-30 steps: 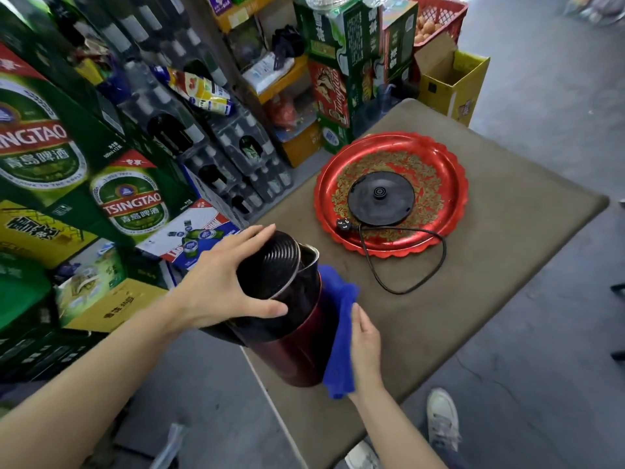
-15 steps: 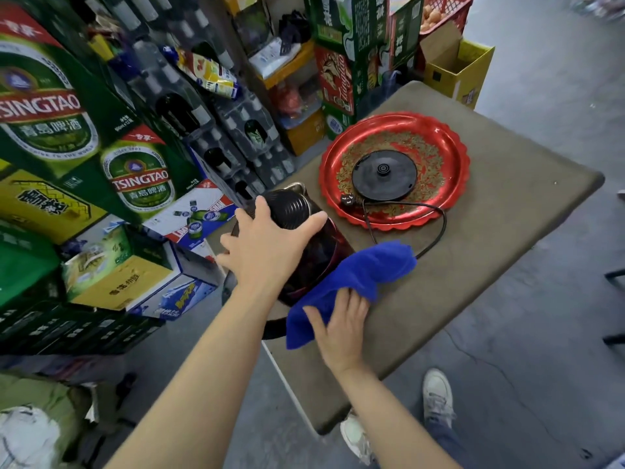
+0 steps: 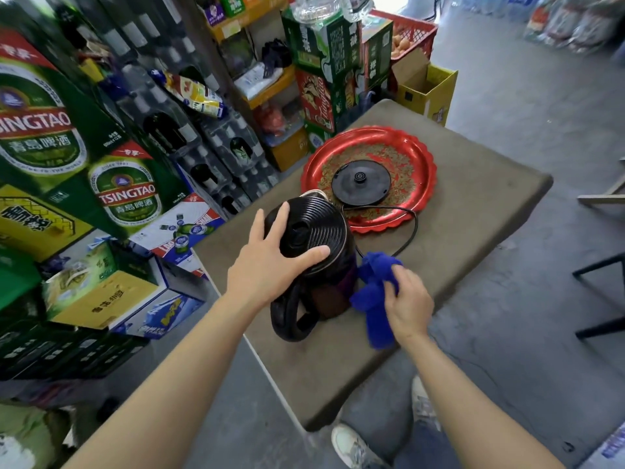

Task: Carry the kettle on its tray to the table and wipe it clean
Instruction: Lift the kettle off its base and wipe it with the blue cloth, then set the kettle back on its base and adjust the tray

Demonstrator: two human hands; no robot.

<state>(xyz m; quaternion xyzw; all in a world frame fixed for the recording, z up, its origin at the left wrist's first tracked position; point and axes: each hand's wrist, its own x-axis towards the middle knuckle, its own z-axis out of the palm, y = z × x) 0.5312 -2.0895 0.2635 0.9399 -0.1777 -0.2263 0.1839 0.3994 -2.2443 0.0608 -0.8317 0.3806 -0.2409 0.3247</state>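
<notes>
The kettle (image 3: 324,265), dark red with a ribbed black lid and a black handle facing me, stands upright on the brown table (image 3: 473,211). My left hand (image 3: 270,262) presses down on its lid, fingers spread. My right hand (image 3: 407,299) grips a bunched blue cloth (image 3: 370,286) against the kettle's right side. Behind the kettle lies the round red tray (image 3: 419,157), holding the black kettle base (image 3: 361,181). The base's black cord (image 3: 411,231) loops over the tray's rim onto the table.
Green beer cartons (image 3: 67,137) and crates of bottles (image 3: 203,147) are stacked close on the left. Shelves and boxes stand behind the table; a yellow carton (image 3: 429,89) sits at its far corner. Dark chair legs (image 3: 602,272) are at the right. My shoe (image 3: 355,445) is below the table's near edge.
The kettle went from tilted toward me to upright on the table. My left hand stayed on its lid. The cloth, spread over the body before, is now bunched at the right side.
</notes>
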